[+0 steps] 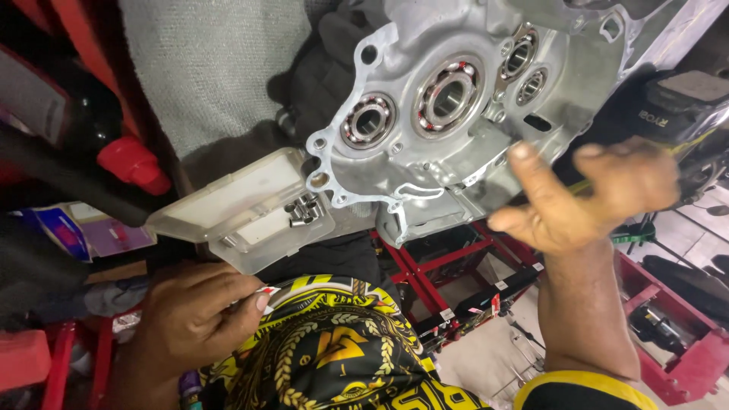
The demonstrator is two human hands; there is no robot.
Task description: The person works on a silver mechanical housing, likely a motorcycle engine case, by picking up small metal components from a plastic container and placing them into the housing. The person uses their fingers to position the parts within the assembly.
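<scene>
Fingers of my right hand [585,197] were spread loosely, palm turned up and thumb pointing left, hovering just in front of the near right edge of the silver cast-aluminium engine case half [456,99]. Whether the fingertips actually touched the metal I could not tell, since that hand was blurred. The case lay tilted across the far middle of the scene, its inner face towards me, with three round steel bearings [448,95] pressed into it in a row and a smaller one further right.

My left hand [194,315] sat low at the near left, fingers curled together, thumb and forefinger pinching a small flat white and red scrap [267,291] against the yellow and black patterned shirt [334,349]. What the scrap was I could not make out.

Just beyond that hand stood a clear shallow plastic box [243,205] with its lid hinged open, a few short metal dowel pins [301,210] lying loose in its right corner, right beside the lower left edge of the case. A grey woven cloth [205,68] lay behind it, and a red plastic cap [135,163] showed at the far left. Below the case ran a red steel stand frame [448,262].
</scene>
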